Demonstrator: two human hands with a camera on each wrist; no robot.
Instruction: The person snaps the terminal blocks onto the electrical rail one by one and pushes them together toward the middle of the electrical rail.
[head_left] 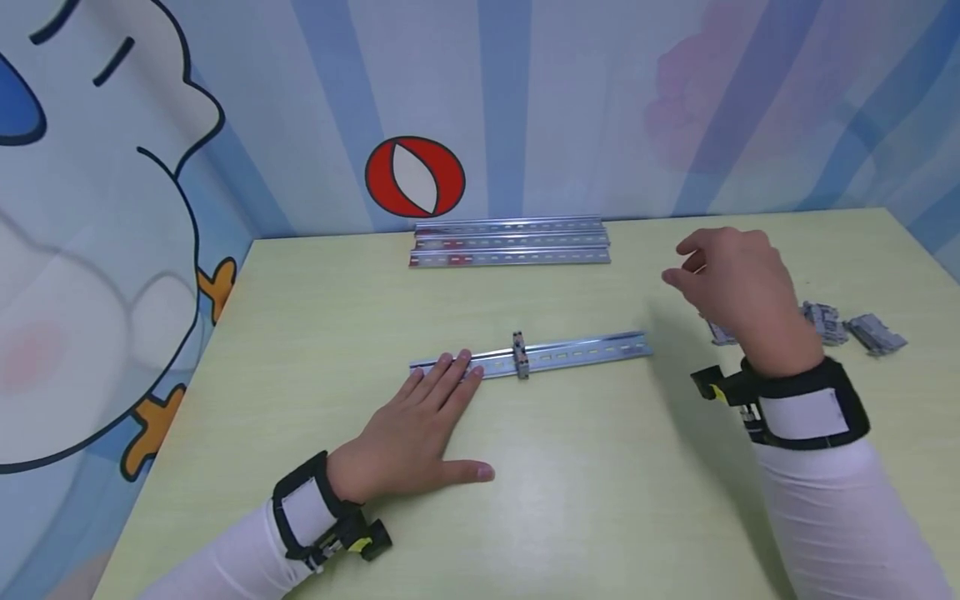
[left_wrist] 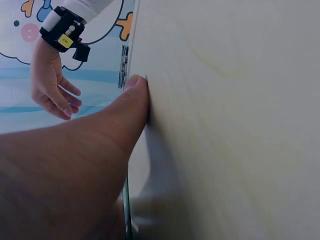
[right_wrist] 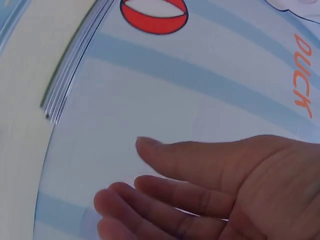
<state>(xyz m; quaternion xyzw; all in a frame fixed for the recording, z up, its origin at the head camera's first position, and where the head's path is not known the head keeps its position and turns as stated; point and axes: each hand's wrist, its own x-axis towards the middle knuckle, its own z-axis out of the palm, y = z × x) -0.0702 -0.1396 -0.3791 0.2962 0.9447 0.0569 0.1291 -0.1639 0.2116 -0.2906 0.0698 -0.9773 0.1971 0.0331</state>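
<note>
A slotted metal DIN rail lies across the middle of the table, with one small grey terminal block seated on it near its centre. My left hand rests flat over the rail's left end, fingers straight, thumb spread on the tabletop. The fingertips hide part of that end. My right hand is raised at the right, its fingers loosely bent; nothing sits between thumb and fingers in the right wrist view. Below and beyond it lie several grey terminal blocks, partly hidden by the hand and wrist.
Several more slotted rails lie side by side at the table's back edge, against the printed wall. The pale wooden tabletop extends in front of the rail. Each wrist wears a black strap with a small camera.
</note>
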